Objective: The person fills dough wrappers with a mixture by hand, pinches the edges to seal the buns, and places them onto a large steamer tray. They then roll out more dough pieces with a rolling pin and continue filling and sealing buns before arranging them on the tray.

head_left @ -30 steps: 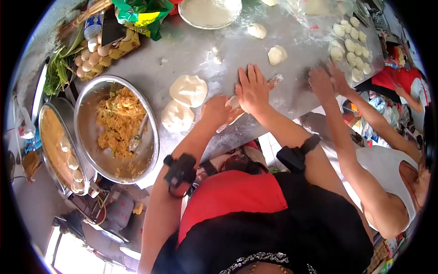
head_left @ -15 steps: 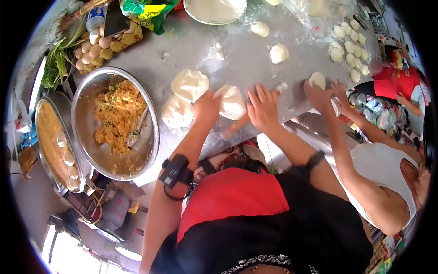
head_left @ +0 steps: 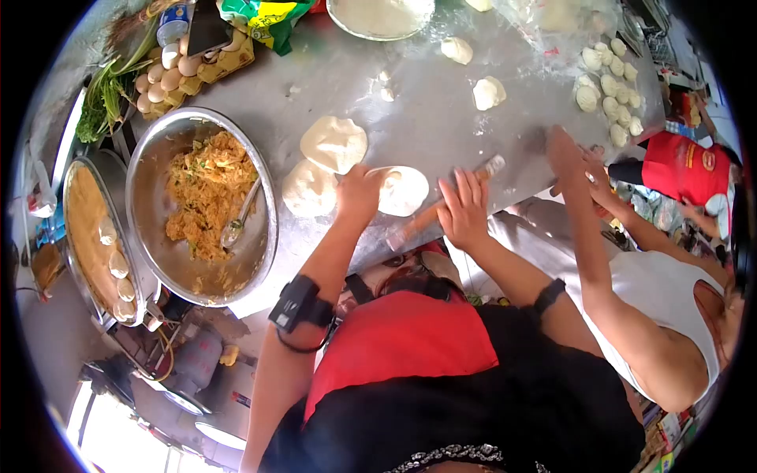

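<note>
Rolling setup, head view: right hand (head_left: 464, 209) lies flat, fingers spread, palm down on a wooden rolling pin (head_left: 449, 203) that runs diagonally across the steel table (head_left: 426, 118). Palm pressing rather than closed around it. Left hand (head_left: 359, 193) rests at the left edge of a flattened dough disc (head_left: 402, 191), fingers curled onto the dough's rim; whether it pinches the dough or only steadies it cannot be told. Disc lies at the near table edge, just under the pin's near end.

Two more flattened dough rounds (head_left: 323, 162) lie just left of the disc, touching each other.

Containers:
- Large steel bowl (head_left: 150, 169), left of the dough: holds an orange-yellow shredded filling (head_left: 209, 193) with green flecks; a metal spoon (head_left: 238, 225) lies in it, handle toward the right rim.
- Shallow round pan (head_left: 75, 229), further left, partly tucked under the bowl: golden-brown surface, several pale buns (head_left: 117, 264) along its near side.
- Egg tray (head_left: 181, 67), far left corner: pale eggs, in rows.
- Round dish (head_left: 378, 16) at the far edge: white contents, probably flour; only partly in frame.

Small dough balls (head_left: 607, 83) clustered at the far right of the table; loose dough lumps (head_left: 487, 93) mid-table.

A second person's hands (head_left: 576, 162) are on the table's right edge; what they hold is not visible.
</note>
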Demonstrator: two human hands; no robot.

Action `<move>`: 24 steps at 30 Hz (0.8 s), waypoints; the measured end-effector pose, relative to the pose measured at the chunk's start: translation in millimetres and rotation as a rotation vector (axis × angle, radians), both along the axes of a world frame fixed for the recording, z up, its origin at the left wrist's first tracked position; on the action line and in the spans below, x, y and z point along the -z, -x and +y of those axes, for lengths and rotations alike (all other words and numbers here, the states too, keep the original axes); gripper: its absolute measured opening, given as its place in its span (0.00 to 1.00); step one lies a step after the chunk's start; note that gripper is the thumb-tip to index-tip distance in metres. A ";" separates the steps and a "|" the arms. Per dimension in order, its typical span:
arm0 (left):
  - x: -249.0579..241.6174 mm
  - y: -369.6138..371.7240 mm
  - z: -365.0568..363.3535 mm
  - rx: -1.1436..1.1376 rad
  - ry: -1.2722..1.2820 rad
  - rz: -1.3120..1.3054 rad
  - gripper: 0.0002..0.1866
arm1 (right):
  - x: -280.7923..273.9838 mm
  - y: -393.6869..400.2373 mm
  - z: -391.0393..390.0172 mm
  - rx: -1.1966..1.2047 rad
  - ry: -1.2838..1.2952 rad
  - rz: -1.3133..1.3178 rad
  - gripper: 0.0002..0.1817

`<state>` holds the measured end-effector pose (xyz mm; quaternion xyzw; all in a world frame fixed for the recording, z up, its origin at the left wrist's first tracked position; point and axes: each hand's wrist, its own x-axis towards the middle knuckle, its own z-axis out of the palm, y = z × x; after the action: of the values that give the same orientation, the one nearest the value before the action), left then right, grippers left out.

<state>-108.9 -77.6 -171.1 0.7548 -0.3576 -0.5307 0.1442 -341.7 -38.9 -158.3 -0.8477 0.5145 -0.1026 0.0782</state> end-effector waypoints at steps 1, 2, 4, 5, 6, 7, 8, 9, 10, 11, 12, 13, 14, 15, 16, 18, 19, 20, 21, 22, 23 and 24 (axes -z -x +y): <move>1.1 -2.0 10.4 0.085 0.029 0.009 0.20 | -4.5 1.6 5.4 -0.004 0.013 0.011 0.26; 6.6 -3.7 24.3 0.174 0.051 0.016 0.19 | 0.2 -2.2 -1.1 -0.004 -0.028 -0.003 0.26; -15.6 1.3 20.6 0.203 0.025 0.104 0.19 | -8.5 -27.4 -36.5 0.001 -0.101 -0.030 0.26; -9.4 5.3 22.8 0.298 0.082 0.014 0.19 | -7.3 -30.6 -35.2 0.000 -0.107 -0.048 0.26; 2.1 8.2 24.8 0.398 0.141 -0.075 0.20 | -7.2 -33.2 -34.0 0.002 -0.111 -0.065 0.26; 0.2 11.3 15.9 0.495 0.212 -0.162 0.20 | -7.2 -32.6 -38.6 0.003 -0.104 -0.078 0.26; -5.9 4.9 12.2 0.586 0.205 -0.133 0.21 | 0.4 -16.9 -23.9 0.003 -0.104 -0.086 0.27; 12.9 -9.5 18.8 0.490 0.295 -0.140 0.22 | 3.8 -4.2 -13.0 0.003 -0.083 -0.064 0.27; -9.3 -23.4 0.8 0.316 0.139 0.036 0.18 | 4.9 8.1 -0.3 0.011 -0.069 -0.040 0.28; -23.7 -34.4 -10.9 0.329 0.192 -0.018 0.22 | 5.5 17.8 8.0 0.026 -0.059 -0.012 0.28; -33.4 -34.8 -14.6 0.221 0.501 -0.376 0.30 | 6.4 20.8 6.4 0.045 -0.094 -0.044 0.28; -34.5 -13.0 -26.1 0.269 0.631 -0.584 0.30 | 6.3 23.3 1.6 0.043 -0.107 -0.040 0.27; -37.8 10.2 -38.6 0.291 0.745 -0.817 0.30 | 6.6 21.8 -3.3 0.038 -0.118 -0.044 0.27; -35.0 16.0 -46.8 0.457 0.749 -0.618 0.30 | 7.7 20.0 -7.6 0.034 -0.131 -0.054 0.27; -31.7 41.1 -62.3 0.583 0.681 -0.419 0.29 | 8.0 20.0 -10.1 0.035 -0.112 -0.046 0.26; -19.0 110.7 -97.6 0.756 0.781 -0.254 0.27 | 10.6 19.9 -7.2 0.048 -0.128 -0.055 0.26; -10.1 138.7 -114.7 0.794 0.965 -0.294 0.25 | 11.8 21.2 -7.7 0.051 -0.132 -0.053 0.27; 0.7 158.8 -131.4 0.830 1.014 -0.317 0.25 | 10.4 22.0 -6.9 0.056 -0.134 -0.071 0.26; 3.1 172.6 -146.1 0.865 1.056 -0.346 0.24 | 10.3 24.0 -6.4 0.058 -0.134 -0.077 0.26; 5.4 178.1 -153.7 0.904 1.092 -0.382 0.24 | 11.0 23.9 -5.9 0.058 -0.136 -0.091 0.26; 8.2 177.7 -158.5 0.981 0.932 -0.362 0.23 | 12.0 24.6 -7.1 0.056 -0.141 -0.111 0.26; -15.8 168.6 -166.4 1.056 0.763 -0.343 0.23 | 12.1 24.6 -8.1 0.059 -0.123 -0.128 0.26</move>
<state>-277.4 -244.1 -155.3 0.4486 -0.8588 -0.2391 0.0631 -366.3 -47.0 -170.4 -0.8175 0.5386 -0.1271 0.1596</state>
